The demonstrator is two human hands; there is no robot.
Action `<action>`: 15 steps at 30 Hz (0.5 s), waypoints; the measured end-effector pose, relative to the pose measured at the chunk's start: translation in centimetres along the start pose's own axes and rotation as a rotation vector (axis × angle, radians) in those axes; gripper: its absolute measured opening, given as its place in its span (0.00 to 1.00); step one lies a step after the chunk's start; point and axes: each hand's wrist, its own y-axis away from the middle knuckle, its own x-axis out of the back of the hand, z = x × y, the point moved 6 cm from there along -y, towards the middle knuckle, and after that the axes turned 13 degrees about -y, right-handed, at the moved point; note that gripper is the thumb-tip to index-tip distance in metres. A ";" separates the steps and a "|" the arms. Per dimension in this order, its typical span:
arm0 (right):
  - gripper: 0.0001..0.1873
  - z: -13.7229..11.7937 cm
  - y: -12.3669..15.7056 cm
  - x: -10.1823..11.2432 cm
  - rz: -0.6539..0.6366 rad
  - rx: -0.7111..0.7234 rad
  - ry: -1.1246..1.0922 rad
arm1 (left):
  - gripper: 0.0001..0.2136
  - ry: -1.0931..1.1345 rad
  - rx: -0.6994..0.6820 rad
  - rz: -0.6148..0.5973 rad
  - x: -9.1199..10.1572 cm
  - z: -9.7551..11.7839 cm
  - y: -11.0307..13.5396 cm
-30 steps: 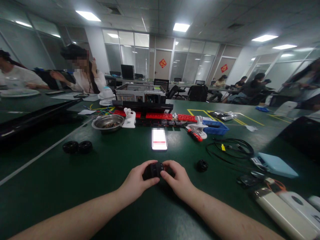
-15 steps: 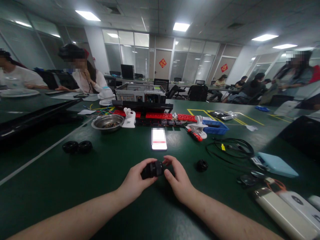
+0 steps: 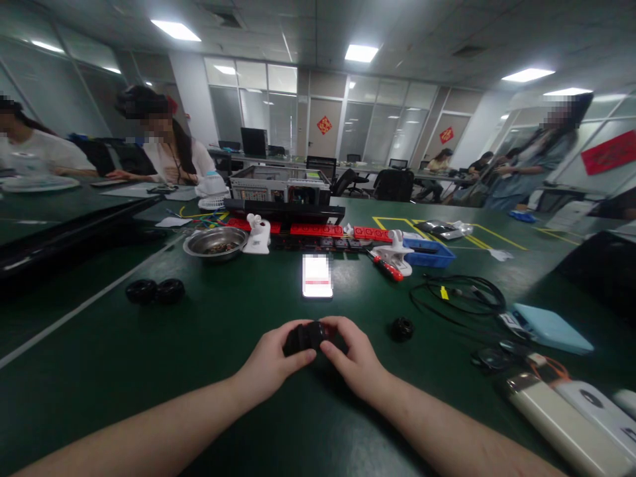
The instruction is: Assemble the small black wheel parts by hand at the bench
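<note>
Low over the near middle of the table, my left hand [image 3: 272,358] is closed round the left end of a black ribbed cylinder [image 3: 301,338], which looks like a plastic pipe fitting. On its right end, the fingers and thumb of my right hand [image 3: 355,358] are closed. The fitting lies roughly sideways between both hands, partly hidden by the fingers. To the right rests a loose black ring-shaped piece [image 3: 402,328] with a hole. A similar black double-ended piece [image 3: 155,291] lies to the left.
A bright-screened phone [image 3: 317,275] lies just beyond my hands. Behind it are a metal bowl [image 3: 215,244] of small parts, a red-handled screwdriver [image 3: 388,267] and a blue tray [image 3: 428,254]. Black cables [image 3: 462,295] and a light-blue box [image 3: 551,328] occupy the right. Several people sit or stand around.
My right hand has moved in from just beside the fitting and closed on its right end. My left hand keeps its hold. A person at the far right has shifted leftward.
</note>
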 end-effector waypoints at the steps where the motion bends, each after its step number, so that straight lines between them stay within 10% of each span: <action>1: 0.15 -0.4 0.1 0.0 -0.014 0.039 -0.004 | 0.18 0.039 -0.003 -0.013 0.0 -0.1 -0.1; 7: 0.20 -1.9 0.6 -0.3 -0.060 0.137 0.006 | 0.15 0.089 0.032 -0.009 0.1 -0.6 -0.3; 15: 0.16 1.5 0.0 0.0 0.056 -0.120 -0.099 | 0.19 -0.081 -0.003 0.086 0.4 0.2 0.1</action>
